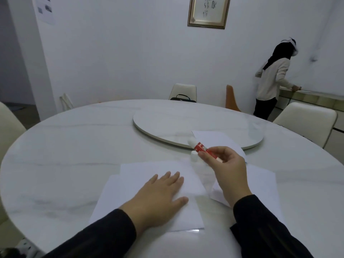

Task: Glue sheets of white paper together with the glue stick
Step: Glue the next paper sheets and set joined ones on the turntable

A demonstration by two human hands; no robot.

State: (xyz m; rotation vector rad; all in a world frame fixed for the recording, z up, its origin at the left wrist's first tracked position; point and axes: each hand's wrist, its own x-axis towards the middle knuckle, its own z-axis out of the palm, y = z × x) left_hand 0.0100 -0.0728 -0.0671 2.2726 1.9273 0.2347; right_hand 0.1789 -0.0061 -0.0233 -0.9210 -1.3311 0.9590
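The glue stick (203, 150) is pinched in the right hand (228, 171), held up off the table (74, 146) with its white tip aimed up and away to the left. So no glue is being laid down yet. The small white cap (193, 155) is stood on the table just beside the stick, which fits: it's been parked close so it can be grabbed again quickly.

The left hand (160, 196) is laid flat on the stacked paper (147, 185), fingers spread wide, palm down, nothing gripped. Probably that's done to pin the sheets so they don't slide once the stick gets dragged across. Two sheets look overlapped under that hand, slightly offset from each other.

More loose sheets (260, 185) are kept off to the right, partly hidden behind the right wrist, and another one (214, 138) is left further back, its far corner lapping onto the turntable (167, 120). Looks like a supply pile kept within reach.

Pose-wise, the right wrist is cocked back with the stick held between thumb and fingertips; the left forearm is stretched straight forward.
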